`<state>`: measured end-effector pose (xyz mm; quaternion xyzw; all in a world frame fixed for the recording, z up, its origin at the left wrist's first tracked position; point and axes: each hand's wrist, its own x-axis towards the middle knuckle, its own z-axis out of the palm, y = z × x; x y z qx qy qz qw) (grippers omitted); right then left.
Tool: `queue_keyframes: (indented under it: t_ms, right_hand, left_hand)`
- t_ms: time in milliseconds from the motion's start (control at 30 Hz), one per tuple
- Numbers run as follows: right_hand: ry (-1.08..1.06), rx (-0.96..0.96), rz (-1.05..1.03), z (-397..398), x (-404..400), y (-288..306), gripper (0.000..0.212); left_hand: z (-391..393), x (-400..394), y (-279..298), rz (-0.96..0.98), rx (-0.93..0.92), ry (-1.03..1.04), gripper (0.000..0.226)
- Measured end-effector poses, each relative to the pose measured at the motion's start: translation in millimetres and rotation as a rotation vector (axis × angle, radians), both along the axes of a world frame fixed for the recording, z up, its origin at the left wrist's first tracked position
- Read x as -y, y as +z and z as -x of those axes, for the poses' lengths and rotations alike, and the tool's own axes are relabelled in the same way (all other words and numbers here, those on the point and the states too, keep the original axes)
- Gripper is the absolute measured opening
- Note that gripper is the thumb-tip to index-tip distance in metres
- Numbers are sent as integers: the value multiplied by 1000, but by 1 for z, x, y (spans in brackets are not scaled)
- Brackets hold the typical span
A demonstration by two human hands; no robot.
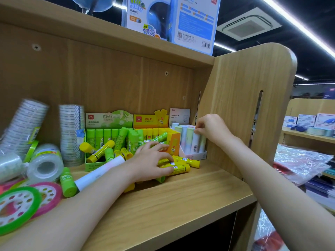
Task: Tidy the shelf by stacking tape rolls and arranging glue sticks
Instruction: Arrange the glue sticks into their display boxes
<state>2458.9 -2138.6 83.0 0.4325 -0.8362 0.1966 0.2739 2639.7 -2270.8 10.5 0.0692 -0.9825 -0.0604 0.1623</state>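
Left hand (152, 161) curled over loose yellow glue sticks (179, 168) on the wooden shelf (190, 192), sticks under and just beyond its fingertips. Right hand (211, 128) pinching top of pastel glue stick (196, 142), upright in white display box (199, 156) directly below.

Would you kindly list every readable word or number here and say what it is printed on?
"GLOBE": globe box on the top shelf.
"GLUE STICK": white card behind the pastel sticks.
"deli": orange display box.
"12": white tray.
Tape roll and glue stick labels: too blurred.
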Motion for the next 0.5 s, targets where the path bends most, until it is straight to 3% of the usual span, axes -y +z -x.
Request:
queue_keyframes:
  t_ms: [133, 267, 433, 500]
  right_hand:
    - [0, -16, -54, -3, -7, -5, 23]
    - [34, 2, -91, -4, -13, -5, 32]
    - [90, 92, 103, -10, -18, -1, 35]
    - [94, 124, 67, -12, -20, 1, 35]
  left_hand:
    - [0, 0, 0, -14, 3, 1, 46]
    - [0, 1, 0, -25, 7, -6, 59]
    - [0, 0, 0, -26, 3, -7, 59]
    - [0, 0, 1, -22, 1, -9, 59]
